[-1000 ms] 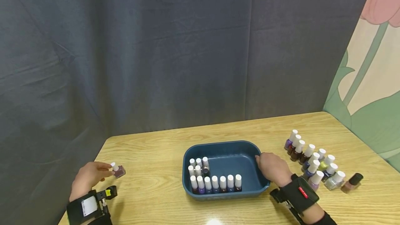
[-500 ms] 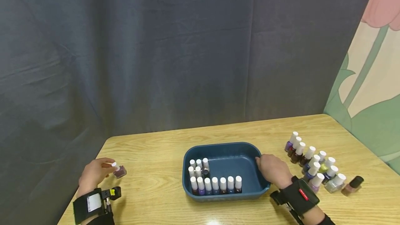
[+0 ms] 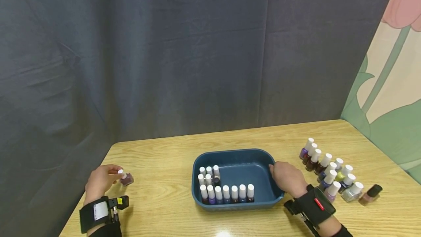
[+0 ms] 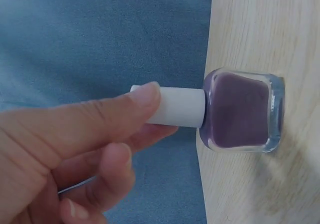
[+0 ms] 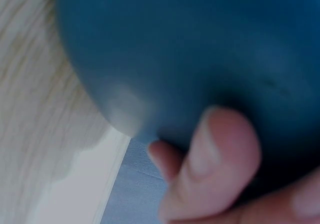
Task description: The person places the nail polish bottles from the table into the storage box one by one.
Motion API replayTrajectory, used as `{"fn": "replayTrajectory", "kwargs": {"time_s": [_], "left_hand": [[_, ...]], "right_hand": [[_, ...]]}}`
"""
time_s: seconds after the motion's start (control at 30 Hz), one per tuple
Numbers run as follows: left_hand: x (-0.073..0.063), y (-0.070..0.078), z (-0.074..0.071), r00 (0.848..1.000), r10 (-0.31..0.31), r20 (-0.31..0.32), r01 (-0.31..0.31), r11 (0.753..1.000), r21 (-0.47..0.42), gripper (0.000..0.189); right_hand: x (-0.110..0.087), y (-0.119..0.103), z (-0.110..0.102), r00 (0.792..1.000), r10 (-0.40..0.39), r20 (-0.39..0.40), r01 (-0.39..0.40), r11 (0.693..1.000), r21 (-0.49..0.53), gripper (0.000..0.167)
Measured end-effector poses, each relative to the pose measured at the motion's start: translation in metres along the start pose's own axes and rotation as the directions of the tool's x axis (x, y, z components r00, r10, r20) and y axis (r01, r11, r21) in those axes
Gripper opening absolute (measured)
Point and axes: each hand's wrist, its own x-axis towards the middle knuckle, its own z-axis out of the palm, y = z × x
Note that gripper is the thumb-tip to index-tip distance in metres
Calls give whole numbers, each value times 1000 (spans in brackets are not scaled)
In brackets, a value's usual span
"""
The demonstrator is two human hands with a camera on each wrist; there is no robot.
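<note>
At the left of the table, my left hand [image 3: 102, 181] pinches the white cap of a mauve nail polish bottle [image 4: 240, 111] between thumb and fingers. In the left wrist view the bottle's glass base is right at the wood surface, and the other fingers are loosely bent below the cap. My right hand [image 3: 287, 178] grips the right rim of a dark blue plastic bin [image 3: 233, 153]. The right wrist view shows the thumb [image 5: 220, 154] against the bin's wall. White-capped nail polish bottles [image 3: 226, 195] stand inside the bin, in a front row and a cluster at the left.
Right of the bin, several nail polish bottles [image 3: 323, 164] stand grouped on the wooden table [image 3: 158, 200]. At that group's right end is a black-capped one [image 3: 370, 195]. A dark grey curtain [image 3: 197, 54] hangs behind the table, and a flower-patterned panel [image 3: 394, 83] is at the right.
My left hand has shifted slightly to the right and up in the head view, keeping the mauve nail polish bottle's cap pinched. The right hand stays on the bin's rim.
</note>
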Motion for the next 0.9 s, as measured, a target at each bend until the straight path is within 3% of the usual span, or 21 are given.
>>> {"fn": "replayTrajectory", "kwargs": {"time_s": [0.2, 0.33, 0.5, 0.77, 0.9], "left_hand": [[-3, 6, -1, 999, 1, -48, 0, 1000, 14, 27], [-5, 20, -2, 993, 28, -115, -27, 1000, 15, 27], [-6, 46, 0, 980, 100, -172, -96, 995, 33, 25], [-15, 97, 11, 946, 210, -246, -204, 978, 48, 23], [-24, 123, 18, 918, 275, -285, -283, 959, 14, 24]], "right_hand": [[1, 1, 1, 1000, -2, 0, 2, 1000, -2, 36], [1, 1, 0, 1000, 0, 5, 0, 1000, 0, 36], [2, 1, -2, 1000, 7, 19, -7, 1000, 4, 36], [2, 1, -1, 1000, -11, 5, 11, 1000, -8, 36], [1, 1, -1, 1000, -13, 3, 13, 1000, -5, 36]]}}
